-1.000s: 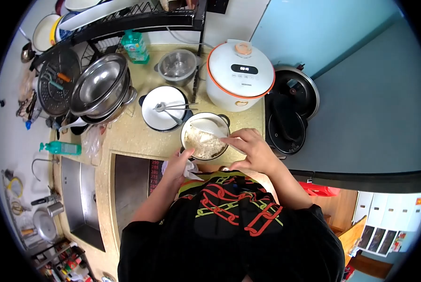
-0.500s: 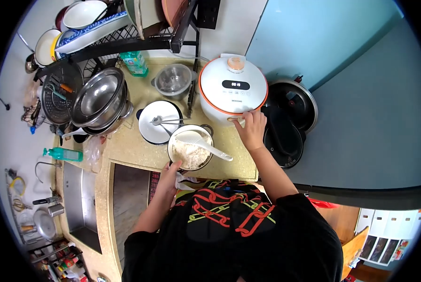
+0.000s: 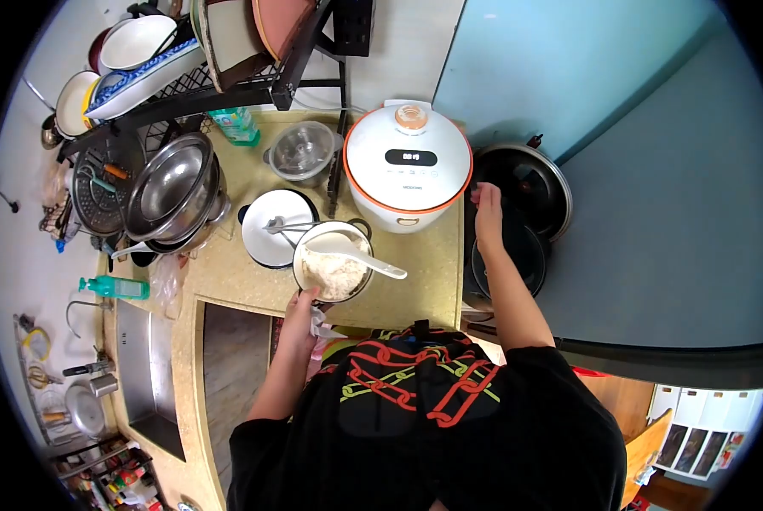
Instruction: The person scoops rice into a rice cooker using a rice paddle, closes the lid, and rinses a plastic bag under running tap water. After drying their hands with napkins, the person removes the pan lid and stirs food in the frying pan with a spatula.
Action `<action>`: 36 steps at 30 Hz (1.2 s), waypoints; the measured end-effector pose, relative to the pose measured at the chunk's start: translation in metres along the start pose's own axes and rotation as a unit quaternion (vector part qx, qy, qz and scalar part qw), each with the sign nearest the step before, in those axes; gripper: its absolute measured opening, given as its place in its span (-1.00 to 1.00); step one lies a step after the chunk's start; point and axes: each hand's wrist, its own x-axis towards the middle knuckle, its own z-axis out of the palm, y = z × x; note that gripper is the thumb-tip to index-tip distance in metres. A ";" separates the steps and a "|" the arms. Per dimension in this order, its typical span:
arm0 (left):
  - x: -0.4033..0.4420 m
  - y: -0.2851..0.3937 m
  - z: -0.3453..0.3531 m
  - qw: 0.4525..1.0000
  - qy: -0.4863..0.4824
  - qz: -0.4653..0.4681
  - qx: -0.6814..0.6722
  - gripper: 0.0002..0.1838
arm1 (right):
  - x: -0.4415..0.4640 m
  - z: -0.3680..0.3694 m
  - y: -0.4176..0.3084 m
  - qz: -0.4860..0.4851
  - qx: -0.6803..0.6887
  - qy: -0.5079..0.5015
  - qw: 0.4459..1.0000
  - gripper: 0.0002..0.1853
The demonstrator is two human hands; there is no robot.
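Observation:
My left hand (image 3: pixel 299 308) grips the near side of a white pot (image 3: pixel 299 271) with dark loop handles, with a crumpled white cloth or tissue (image 3: pixel 320 324) under the palm. Cooked rice (image 3: pixel 334 277) fills the pot. Across it lies a white rice paddle (image 3: pixel 356 254), its handle jutting over the right rim. Beyond stands a white rice cooker (image 3: pixel 408 166) with an orange ring, its lid down and its display lit. My right hand (image 3: pixel 489 220) is raised beside the cooker's right side, over dark cookware. Seen edge-on, its fingers look extended, with nothing visible in them.
A white bowl (image 3: pixel 266 223) with metal cutlery sits left of the rice pot. Behind it is a clear lidded container (image 3: pixel 303 152). Steel bowls (image 3: pixel 172 192) are stacked to the left, below a dish rack (image 3: pixel 228 95). Dark pans (image 3: pixel 535 183) stand at the right by a grey panel.
My right hand has left the cooker's front latch and moved right, beside the cooker. My left hand still holds the rice pot. The whole view has shifted slightly.

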 end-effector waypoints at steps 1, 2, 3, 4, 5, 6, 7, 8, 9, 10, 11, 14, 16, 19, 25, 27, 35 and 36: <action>0.004 -0.002 -0.003 1.000 -0.002 0.010 0.005 -0.69 | 0.010 -0.003 0.012 0.031 0.026 -0.032 0.999 -0.58; 0.010 -0.002 -0.005 1.000 -0.004 0.023 0.009 -0.68 | 0.016 -0.001 0.008 0.061 0.053 -0.065 0.995 -0.52; 0.014 -0.003 -0.004 0.999 -0.006 0.037 0.011 -0.68 | 0.021 -0.002 0.002 0.058 0.067 -0.049 0.995 -0.51; 0.016 -0.004 -0.006 0.999 0.010 0.033 0.011 -0.68 | 0.027 -0.002 -0.004 0.056 0.082 -0.036 0.994 -0.49; 0.018 -0.004 -0.007 0.999 0.017 0.039 0.016 -0.67 | 0.032 0.000 -0.017 0.054 0.097 -0.024 0.994 -0.47; 0.021 -0.006 -0.011 0.999 0.023 0.044 0.022 -0.67 | 0.040 0.001 -0.027 0.044 0.098 -0.036 0.994 -0.47; 0.025 -0.008 -0.015 0.998 0.030 0.048 0.030 -0.67 | 0.049 0.004 -0.035 0.037 0.093 -0.065 0.993 -0.47; 0.027 -0.011 -0.017 0.998 0.029 0.050 0.019 -0.67 | 0.060 0.008 -0.046 0.031 0.087 -0.092 0.992 -0.46; 0.029 -0.014 -0.019 0.998 0.028 0.052 0.009 -0.67 | 0.072 0.011 -0.052 0.026 0.079 -0.118 0.990 -0.46; 0.030 -0.017 -0.019 0.998 0.028 0.053 -0.001 -0.66 | 0.091 0.015 -0.050 0.033 0.060 -0.142 0.988 -0.51; 0.030 -0.018 -0.016 0.998 0.022 0.050 -0.011 -0.65 | 0.103 0.019 -0.059 -0.034 -0.028 -0.145 0.988 -0.53; 0.024 -0.017 -0.012 0.999 0.017 0.034 -0.019 -0.63 | 0.119 0.038 -0.119 -0.195 -0.184 -0.167 0.949 -0.59; 0.023 -0.018 -0.017 1.000 0.029 0.008 0.003 -0.62 | 0.116 0.054 -0.149 -0.246 -0.155 -0.204 0.935 -0.60; 0.030 -0.036 -0.029 0.998 0.036 0.001 0.050 -0.61 | 0.116 0.069 -0.150 -0.281 -0.154 -0.239 0.917 -0.62; 0.052 -0.063 -0.025 0.973 -0.011 -0.033 0.229 -0.55 | 0.112 0.080 -0.108 -0.314 -0.229 -0.216 0.896 -0.69; 0.063 -0.069 -0.020 0.965 -0.030 -0.032 0.259 -0.54 | 0.110 0.078 -0.106 -0.354 -0.274 -0.199 0.872 -0.70; 0.096 -0.081 -0.002 0.932 -0.076 -0.024 0.354 -0.42 | 0.089 0.049 -0.117 -0.309 -0.283 -0.167 0.892 -0.68; 0.099 -0.081 0.000 0.924 -0.072 -0.014 0.375 -0.42 | 0.085 0.044 -0.116 -0.310 -0.286 -0.158 0.893 -0.68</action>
